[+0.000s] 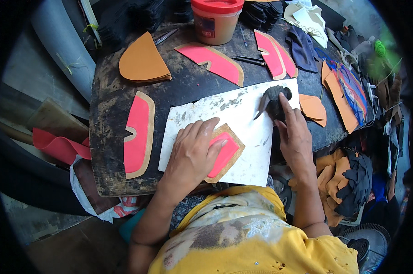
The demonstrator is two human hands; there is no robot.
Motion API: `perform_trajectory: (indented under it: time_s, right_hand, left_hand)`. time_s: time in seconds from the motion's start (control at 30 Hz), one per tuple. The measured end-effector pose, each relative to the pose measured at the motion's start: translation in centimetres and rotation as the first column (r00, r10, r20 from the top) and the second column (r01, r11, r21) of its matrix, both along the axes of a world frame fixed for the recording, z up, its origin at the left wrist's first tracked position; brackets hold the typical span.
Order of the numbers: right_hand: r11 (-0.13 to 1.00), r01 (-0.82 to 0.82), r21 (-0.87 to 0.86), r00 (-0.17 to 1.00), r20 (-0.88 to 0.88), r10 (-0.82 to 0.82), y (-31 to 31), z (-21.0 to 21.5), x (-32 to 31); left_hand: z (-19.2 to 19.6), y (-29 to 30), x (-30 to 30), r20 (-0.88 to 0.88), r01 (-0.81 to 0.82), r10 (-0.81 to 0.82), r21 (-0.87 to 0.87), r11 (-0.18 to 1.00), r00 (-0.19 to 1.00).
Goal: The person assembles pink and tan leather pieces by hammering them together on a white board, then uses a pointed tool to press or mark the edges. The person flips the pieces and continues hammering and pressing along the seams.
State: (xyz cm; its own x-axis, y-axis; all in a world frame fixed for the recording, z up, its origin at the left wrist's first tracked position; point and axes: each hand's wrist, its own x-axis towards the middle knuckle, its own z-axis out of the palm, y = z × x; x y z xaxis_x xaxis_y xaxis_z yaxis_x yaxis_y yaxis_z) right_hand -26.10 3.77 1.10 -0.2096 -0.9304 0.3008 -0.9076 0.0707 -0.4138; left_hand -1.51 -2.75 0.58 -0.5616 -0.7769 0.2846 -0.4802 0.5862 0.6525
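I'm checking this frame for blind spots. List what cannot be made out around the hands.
Head view:
- Pink piece: partly hidden under left hand.
- Dark tool: its grip is covered by right hand; kind unclear.
- Red-lidded tub: top cut off by frame edge.

Pink tan-edged leather piece (224, 153) flat on white sheet (243, 118), black glue-caked brush (272, 102) beside

Soft daylight, fairly bright, w/ no hard shadows. White board (243, 132) is brightest, slightly washed out. Centre sharp; edges bend from fisheye, black vignette in corners. Top right by green spool (380, 48) overexposed & blurry. Dark worktable (110, 150) shows dull sheen, little glare.
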Motion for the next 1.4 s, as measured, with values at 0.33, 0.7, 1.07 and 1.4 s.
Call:
perform_trajectory:
  time_s: [0.33, 0.7, 1.07, 1.4]
  right_hand:
    - [0.909, -0.414, 0.037, 0.8, 0.491, 0.345, 3.2, 3.6, 2.1]
    - [0.853, -0.498, 0.155, 0.817, 0.415, 0.401, 3.0, 3.2, 2.6]
    - [0.889, -0.423, 0.176, 0.776, 0.577, 0.255, 2.5, 3.2, 2.3]
    - [0.899, -0.411, 0.153, 0.836, 0.458, 0.304, 1.2, 3.2, 2.4]
  left_hand:
    - [-0.8, 1.2, 0.5, 0.016, -0.061, 0.061, -0.017, 0.998, 0.998]
    - [-0.8, 1.4, 0.3, -0.018, -0.084, 0.083, -0.085, 0.993, 0.996]
    - [-0.9, 1.7, 0.5, 0.177, 0.038, 0.024, -0.335, 0.941, 0.984]
    - [-0.7, 1.8, 0.8, 0.218, 0.071, 0.004, -0.335, 0.939, 0.976]
